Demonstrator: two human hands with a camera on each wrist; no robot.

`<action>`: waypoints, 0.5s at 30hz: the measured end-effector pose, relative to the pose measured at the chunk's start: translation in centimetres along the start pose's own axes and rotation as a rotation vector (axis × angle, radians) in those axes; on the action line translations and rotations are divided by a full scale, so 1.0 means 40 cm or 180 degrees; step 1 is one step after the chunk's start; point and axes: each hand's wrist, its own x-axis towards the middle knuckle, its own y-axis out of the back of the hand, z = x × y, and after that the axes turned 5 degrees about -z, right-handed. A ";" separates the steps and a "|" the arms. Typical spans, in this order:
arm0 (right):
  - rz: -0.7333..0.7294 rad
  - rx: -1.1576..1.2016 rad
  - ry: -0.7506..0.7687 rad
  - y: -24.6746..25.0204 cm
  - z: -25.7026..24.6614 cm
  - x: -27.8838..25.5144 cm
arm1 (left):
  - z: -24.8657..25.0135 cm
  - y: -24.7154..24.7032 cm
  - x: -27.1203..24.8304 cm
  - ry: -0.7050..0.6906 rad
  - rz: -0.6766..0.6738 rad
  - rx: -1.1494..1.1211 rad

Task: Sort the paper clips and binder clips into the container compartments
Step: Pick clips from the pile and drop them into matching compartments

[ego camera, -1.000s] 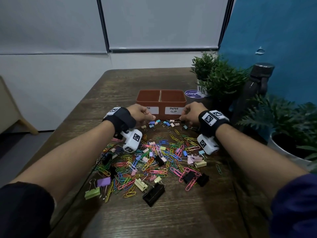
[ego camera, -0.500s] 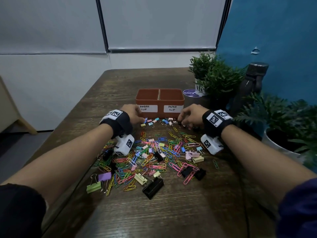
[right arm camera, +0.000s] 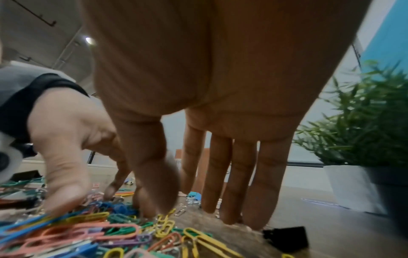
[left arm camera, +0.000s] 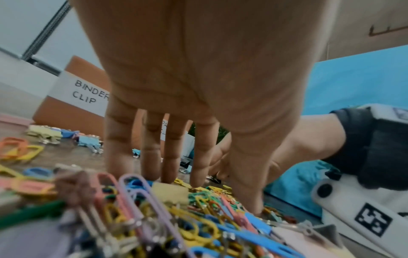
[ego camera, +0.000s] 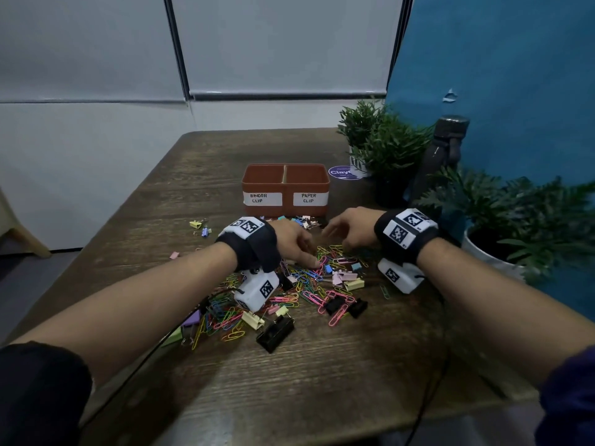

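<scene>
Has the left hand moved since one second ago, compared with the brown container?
Yes. The left hand has drawn back from the container toward the person, and now reaches into the clip pile.

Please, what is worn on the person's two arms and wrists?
Each wrist has a black band with white square-patterned tags, and a white camera box hangs below it. Dark sleeves cover the upper arms. A thin black cable trails from the right wrist.

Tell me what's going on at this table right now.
A person is sorting a mixed pile of clips on a wooden table. Both the left hand and right hand reach down into the pile with fingers extended, gripping nothing visible. The terracotta container, labelled BINDER CLIP and PAPER CLIP, stands behind the pile.
</scene>
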 end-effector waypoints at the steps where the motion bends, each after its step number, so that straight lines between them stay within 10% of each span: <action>1: -0.0075 0.0022 -0.0053 0.002 0.011 -0.006 | 0.005 -0.003 0.001 0.0015 -0.0049 0.0021; 15: -0.0036 -0.0255 -0.0183 -0.044 0.015 0.015 | 0.011 -0.007 0.000 -0.0200 0.0172 -0.0082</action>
